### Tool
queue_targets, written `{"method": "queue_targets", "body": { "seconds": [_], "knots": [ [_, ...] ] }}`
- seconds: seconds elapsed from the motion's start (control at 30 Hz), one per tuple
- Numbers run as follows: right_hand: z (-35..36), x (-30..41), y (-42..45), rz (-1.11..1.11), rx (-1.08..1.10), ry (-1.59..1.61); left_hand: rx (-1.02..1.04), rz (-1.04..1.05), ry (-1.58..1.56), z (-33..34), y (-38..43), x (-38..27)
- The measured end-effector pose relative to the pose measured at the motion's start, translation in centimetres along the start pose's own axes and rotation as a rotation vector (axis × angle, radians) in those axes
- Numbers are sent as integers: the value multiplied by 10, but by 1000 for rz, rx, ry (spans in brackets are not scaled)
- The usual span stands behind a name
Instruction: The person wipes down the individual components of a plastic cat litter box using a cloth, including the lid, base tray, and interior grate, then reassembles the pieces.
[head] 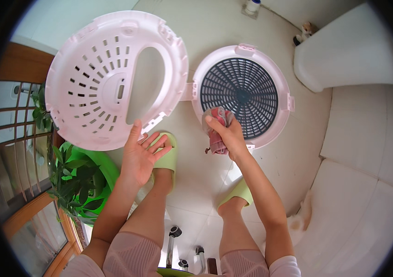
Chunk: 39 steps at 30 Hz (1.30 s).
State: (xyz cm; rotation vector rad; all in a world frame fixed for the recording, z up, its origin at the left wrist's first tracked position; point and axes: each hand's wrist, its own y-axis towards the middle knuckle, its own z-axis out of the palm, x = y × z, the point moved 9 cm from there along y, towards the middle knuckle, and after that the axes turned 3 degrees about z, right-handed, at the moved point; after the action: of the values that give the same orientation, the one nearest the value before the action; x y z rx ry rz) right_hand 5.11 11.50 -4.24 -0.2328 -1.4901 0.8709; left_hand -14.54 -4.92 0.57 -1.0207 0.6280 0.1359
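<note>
My left hand is palm up with its fingers apart, at the lower rim of a pale pink perforated plastic lid. Its thumb overlaps that rim; whether it bears on it I cannot tell. The lid is swung out to the left and has a large D-shaped opening. A hinge tab joins it to a round pink base on the floor, fitted with a dark grey slotted grate. Over the grate's near-left edge, my right hand grips a bunched red and grey mesh cloth item, whose cord hangs down.
At left, a leafy plant rises beside a green tub, near a wood-framed glass door. A white ceramic-looking fixture stands at right, with a cat behind it. Another cat lies lower right. Chair casters are below.
</note>
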Motion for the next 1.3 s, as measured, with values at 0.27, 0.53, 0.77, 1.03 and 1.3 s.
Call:
{"method": "queue_targets", "body": {
  "seconds": [0.27, 0.53, 0.77, 1.03, 1.3],
  "knots": [
    [91, 20, 34, 122, 115, -152, -159, 313, -263, -66, 4, -22],
    [87, -9, 29, 134, 220, -164, -170, 370, -215, -79, 3, -28],
    [41, 0, 19, 140, 193, -85, -109, 394, -131, -70, -2, -30],
    [-10, 9, 17, -5, 176, 371, 82, 426, -76, -43, -9, -65],
    [-44, 27, 2, -44, 145, 430, 271, 363, -104, 13, -18, -75]
  ]
}}
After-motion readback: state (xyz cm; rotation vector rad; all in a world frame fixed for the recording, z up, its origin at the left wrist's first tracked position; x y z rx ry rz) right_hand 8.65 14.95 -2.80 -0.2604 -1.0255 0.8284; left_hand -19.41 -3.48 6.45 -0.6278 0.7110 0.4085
